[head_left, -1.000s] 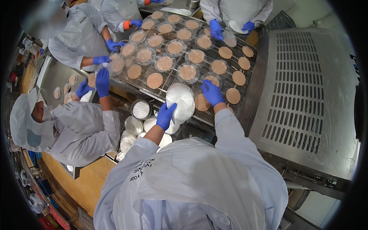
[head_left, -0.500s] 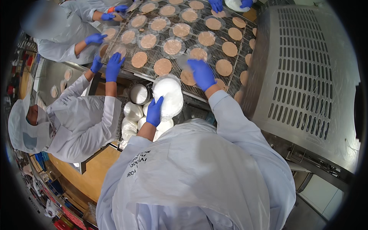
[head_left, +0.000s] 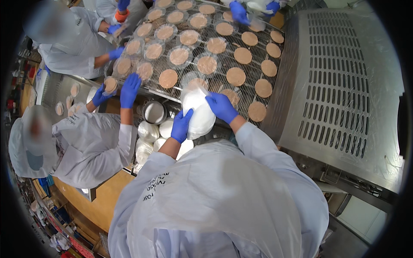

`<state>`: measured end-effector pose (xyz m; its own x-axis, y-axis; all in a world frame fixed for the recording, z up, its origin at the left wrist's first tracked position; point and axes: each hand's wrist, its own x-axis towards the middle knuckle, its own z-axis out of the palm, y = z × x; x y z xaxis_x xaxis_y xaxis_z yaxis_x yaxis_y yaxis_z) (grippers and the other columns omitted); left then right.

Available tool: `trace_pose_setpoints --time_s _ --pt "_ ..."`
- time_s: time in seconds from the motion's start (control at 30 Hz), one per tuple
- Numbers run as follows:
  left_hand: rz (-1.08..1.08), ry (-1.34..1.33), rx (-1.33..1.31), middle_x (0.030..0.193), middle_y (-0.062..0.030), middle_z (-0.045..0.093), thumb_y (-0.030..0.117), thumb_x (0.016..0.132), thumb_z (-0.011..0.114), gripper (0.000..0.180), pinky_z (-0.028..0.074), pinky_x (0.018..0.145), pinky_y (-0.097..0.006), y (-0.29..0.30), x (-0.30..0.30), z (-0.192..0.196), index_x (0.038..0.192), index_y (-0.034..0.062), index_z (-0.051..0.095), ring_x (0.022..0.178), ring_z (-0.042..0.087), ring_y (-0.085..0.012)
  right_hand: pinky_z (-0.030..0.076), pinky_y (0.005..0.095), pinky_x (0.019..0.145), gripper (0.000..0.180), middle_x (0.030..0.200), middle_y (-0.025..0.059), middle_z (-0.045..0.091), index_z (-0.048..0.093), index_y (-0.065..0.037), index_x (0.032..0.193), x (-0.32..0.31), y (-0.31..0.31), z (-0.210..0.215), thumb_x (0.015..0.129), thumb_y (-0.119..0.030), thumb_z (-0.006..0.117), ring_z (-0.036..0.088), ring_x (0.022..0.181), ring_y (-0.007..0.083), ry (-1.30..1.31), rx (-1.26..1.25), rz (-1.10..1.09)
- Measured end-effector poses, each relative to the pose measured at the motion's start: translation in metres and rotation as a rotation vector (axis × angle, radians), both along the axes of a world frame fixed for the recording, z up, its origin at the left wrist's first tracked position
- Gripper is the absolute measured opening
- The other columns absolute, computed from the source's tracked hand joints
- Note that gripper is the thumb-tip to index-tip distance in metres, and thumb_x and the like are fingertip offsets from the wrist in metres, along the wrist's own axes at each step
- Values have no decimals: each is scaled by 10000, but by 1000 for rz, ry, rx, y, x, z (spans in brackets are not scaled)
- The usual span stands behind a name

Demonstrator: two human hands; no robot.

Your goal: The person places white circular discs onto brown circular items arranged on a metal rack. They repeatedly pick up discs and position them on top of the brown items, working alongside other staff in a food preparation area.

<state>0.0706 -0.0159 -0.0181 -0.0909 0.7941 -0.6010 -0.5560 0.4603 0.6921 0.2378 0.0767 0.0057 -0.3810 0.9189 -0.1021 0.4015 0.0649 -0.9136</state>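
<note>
My left hand [head_left: 180, 126], in a blue glove, is closed on a stack of thin whitish plastic film discs [head_left: 201, 118], held tilted before me at the belt's near edge. At the stack's right edge, my gloved right hand [head_left: 222, 107] has its fingertips pressed on the film. Beyond them, flat round pinkish patties [head_left: 235, 76] lie in rows on a wire mesh belt [head_left: 195, 73]. Many patties on the left and middle, such as one patty [head_left: 178, 56], have clear film discs over them. Those at the right look bare.
Below the belt's edge are more film stacks [head_left: 148, 131] and a round metal container [head_left: 154, 112]. A slotted steel cover [head_left: 340, 81] stands at the right. Co-workers' gloved hands handle patties at the left; one hand [head_left: 103, 94] holds a patty. Another co-worker's hand [head_left: 239, 13] reaches in at the far side.
My right hand has come back from over the belt to the film stack, which now tilts more. The patties have shifted left. A co-worker at the left has lifted a patty off the belt.
</note>
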Motion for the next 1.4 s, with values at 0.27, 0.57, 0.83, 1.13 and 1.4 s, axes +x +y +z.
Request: trace_pose_setpoints --time_s 0.27,0.57,0.83,1.13,1.4 --pt "118 86 18 1102 -121 586 208 868 614 445 491 809 -311 -2 6 19 1220 -31 482 945 594 -195 495 384 718 237 922 171 657 666 -38 948 73 189 34 847 -109 464 638 818 308 -433 532 -464" --pt "101 146 185 1103 -105 589 188 883 588 424 478 804 -273 10 -2 21 1231 -30 483 933 594 -174 488 412 804 288 967 179 648 631 -62 1062 43 128 11 807 -110 506 617 882 357 -677 269 -69" --pt "132 65 116 1025 -88 629 171 858 630 356 489 766 -279 40 21 12 1152 -17 560 865 606 -154 492 315 715 272 818 106 663 623 -16 1015 -9 63 15 848 -227 588 618 730 180 -362 239 40" --pt "129 125 41 1092 -131 593 190 867 615 452 492 808 -301 7 -3 4 1226 -46 476 925 602 -192 497 387 688 182 884 183 654 649 -40 916 94 173 13 831 -115 506 636 786 296 -137 410 -545" --pt "150 97 95 1099 -113 592 170 870 606 414 471 825 -294 4 -23 2 1206 -42 487 966 585 -184 479 387 836 257 1040 171 628 655 -102 1034 50 120 -1 817 -146 525 607 934 336 -669 133 -159"
